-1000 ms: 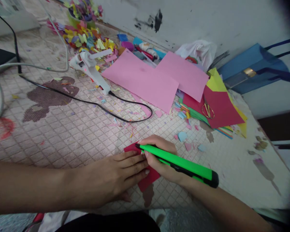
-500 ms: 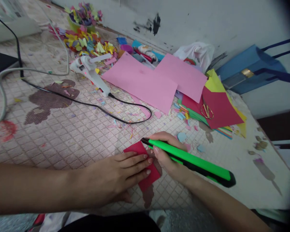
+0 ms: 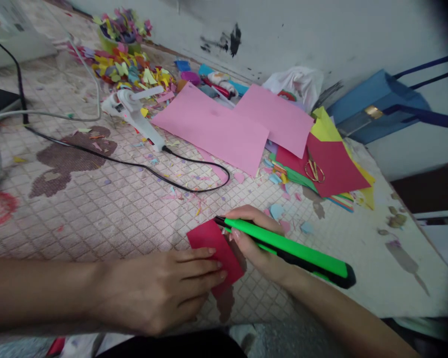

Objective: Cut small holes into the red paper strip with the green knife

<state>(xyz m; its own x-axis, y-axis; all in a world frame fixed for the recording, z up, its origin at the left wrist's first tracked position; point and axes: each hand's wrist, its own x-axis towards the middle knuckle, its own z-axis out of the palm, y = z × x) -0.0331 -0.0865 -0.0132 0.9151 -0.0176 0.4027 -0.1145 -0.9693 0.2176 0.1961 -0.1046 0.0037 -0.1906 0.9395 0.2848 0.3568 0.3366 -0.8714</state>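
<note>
A patterned mat [image 3: 97,209], littered with paper scraps, lay against a scuffed white wall [image 3: 302,30]. At the far left sat a heap of coloured cut-outs [image 3: 127,69], then a white glue gun [image 3: 134,112] with its black cord, then pink sheets [image 3: 224,129] and a red sheet carrying gold scissors [image 3: 314,170]. Nearer, the left hand [image 3: 164,288] lay flat, fingers together, pressing a small red paper [image 3: 214,248] onto the mat. Just right of it, the right hand [image 3: 257,243] was closed around a green utility knife [image 3: 287,246], tip at the paper's upper edge.
</note>
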